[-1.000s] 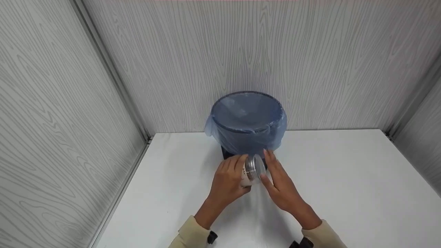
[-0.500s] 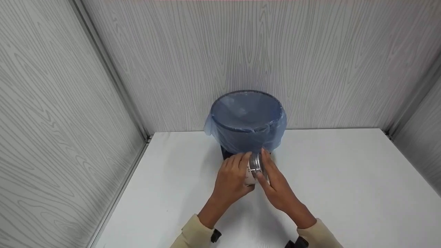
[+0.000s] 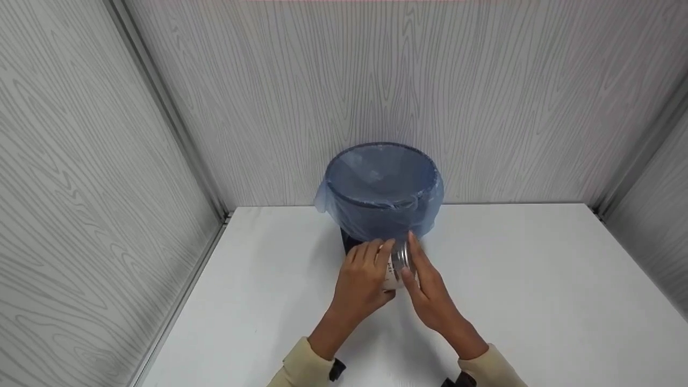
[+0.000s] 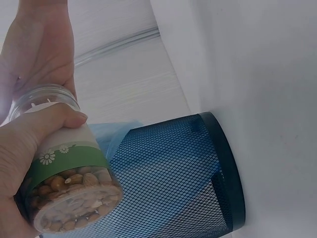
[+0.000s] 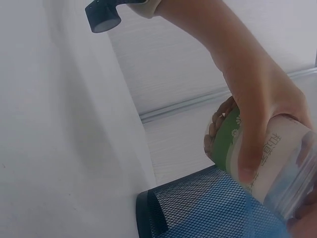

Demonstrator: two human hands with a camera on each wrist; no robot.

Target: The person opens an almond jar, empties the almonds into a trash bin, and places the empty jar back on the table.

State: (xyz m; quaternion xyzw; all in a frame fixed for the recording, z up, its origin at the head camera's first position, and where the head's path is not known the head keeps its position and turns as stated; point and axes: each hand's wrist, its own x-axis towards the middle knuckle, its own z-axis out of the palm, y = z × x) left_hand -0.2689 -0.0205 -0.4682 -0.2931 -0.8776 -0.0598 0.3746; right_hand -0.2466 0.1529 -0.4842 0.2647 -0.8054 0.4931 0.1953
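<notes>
The left hand (image 3: 361, 279) grips a jar (image 4: 64, 183) of nuts, fingers (image 3: 371, 252) curled round its body; the jar lies tilted on its side above the bench (image 3: 537, 290), just in front of the bin (image 3: 381, 193); the right hand (image 3: 430, 293) rests on the jar's lid (image 3: 400, 259), fingers nearly straight along it; the bin is dark mesh, lined with a blue bag (image 3: 430, 209), and stands against the back wall; both sleeves (image 3: 306, 368) are cream
</notes>
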